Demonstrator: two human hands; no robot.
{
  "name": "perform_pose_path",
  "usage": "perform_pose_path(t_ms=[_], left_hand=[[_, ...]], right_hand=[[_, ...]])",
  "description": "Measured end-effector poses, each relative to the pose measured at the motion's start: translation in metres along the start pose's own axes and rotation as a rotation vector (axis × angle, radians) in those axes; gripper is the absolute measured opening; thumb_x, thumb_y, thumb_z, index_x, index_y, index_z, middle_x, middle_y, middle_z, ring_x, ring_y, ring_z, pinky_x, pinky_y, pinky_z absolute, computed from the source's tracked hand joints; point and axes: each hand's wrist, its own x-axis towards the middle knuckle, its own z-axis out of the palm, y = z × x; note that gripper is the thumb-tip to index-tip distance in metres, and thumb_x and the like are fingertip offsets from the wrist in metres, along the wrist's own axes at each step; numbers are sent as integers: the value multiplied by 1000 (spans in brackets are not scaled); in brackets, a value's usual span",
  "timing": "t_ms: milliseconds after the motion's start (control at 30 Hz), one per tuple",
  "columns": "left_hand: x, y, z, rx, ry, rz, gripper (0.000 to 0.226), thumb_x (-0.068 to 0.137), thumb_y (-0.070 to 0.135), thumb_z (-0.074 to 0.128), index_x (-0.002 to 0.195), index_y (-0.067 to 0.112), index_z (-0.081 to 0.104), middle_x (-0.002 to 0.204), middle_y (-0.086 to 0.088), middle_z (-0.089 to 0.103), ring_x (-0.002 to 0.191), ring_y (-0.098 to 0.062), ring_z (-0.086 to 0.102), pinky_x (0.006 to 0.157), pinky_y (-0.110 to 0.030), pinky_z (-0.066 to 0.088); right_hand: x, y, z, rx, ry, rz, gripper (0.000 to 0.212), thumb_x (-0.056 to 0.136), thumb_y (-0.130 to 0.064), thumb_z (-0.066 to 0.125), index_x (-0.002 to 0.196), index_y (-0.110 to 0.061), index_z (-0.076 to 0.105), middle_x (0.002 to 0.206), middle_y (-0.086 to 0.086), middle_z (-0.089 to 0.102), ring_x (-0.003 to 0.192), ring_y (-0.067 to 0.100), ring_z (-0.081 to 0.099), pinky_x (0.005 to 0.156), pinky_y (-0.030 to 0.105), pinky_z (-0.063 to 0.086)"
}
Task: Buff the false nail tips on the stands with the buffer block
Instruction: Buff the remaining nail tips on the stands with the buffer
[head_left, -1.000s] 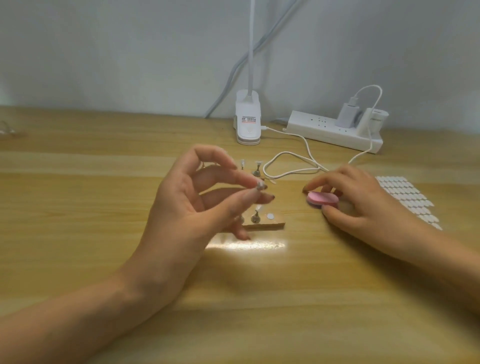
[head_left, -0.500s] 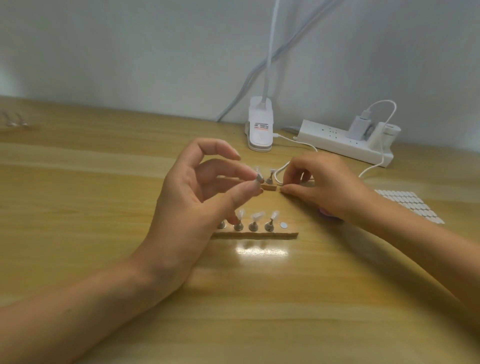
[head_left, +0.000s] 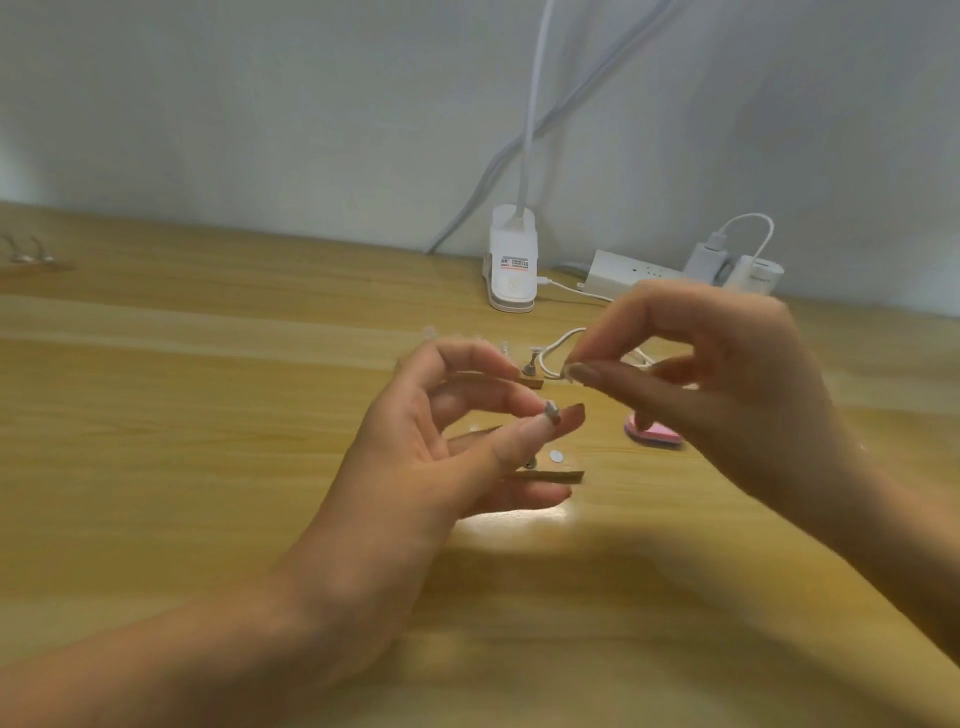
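My left hand (head_left: 415, 467) pinches a small metal nail stand (head_left: 551, 410) between thumb and fingertips, above the near wooden strip (head_left: 558, 474). That strip carries a round white pad and another stand, mostly hidden by my fingers. My right hand (head_left: 727, 395) is raised to the right of it, thumb and forefinger pinched on a tiny pale false nail tip (head_left: 567, 368), which is blurred. The pink buffer block (head_left: 655, 434) lies on the table under my right hand. A far wooden strip (head_left: 534, 383) holds one visible stand.
A white clip lamp base (head_left: 511, 275) stands at the back by the wall, with a power strip (head_left: 623, 273) and a plugged charger (head_left: 709, 257) to its right. A white cable (head_left: 558, 347) loops behind the hands. Two small stands (head_left: 28, 254) sit far left.
My right hand left the buffer block, reached to the far strip, then rose with fingers pinched beside my left hand. My left hand kept hold of the stand.
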Motion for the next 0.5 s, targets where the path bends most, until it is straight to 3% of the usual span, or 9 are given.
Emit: perform_pose_path(t_ms=[167,367,500], left_hand=[[0,2,5,-120,107,-98,47,60,11,83,102,13,61,82,-2,69,87,-27,76,59,-22,58],[-1,1,7,-249,151,-161,45,62,2,72,104,6,59,80,-7,70,81,-23,76,57,-20,58],[0,-1,8,-335,177,-198,40,64,-3,68,103,3,59,79,-10,72,76,-21,75,55,-18,57]], right_hand=[[-17,3,5,-343,52,-324,11,90,-12,72,83,-4,76,89,3,74,79,15,70,55,25,53],[-23,16,5,-525,1,-540,12,95,-8,69,88,-5,78,93,7,75,80,25,72,52,39,56],[-27,21,6,-538,-35,-566,11,97,-8,69,92,-4,78,99,10,74,81,29,72,53,40,58]])
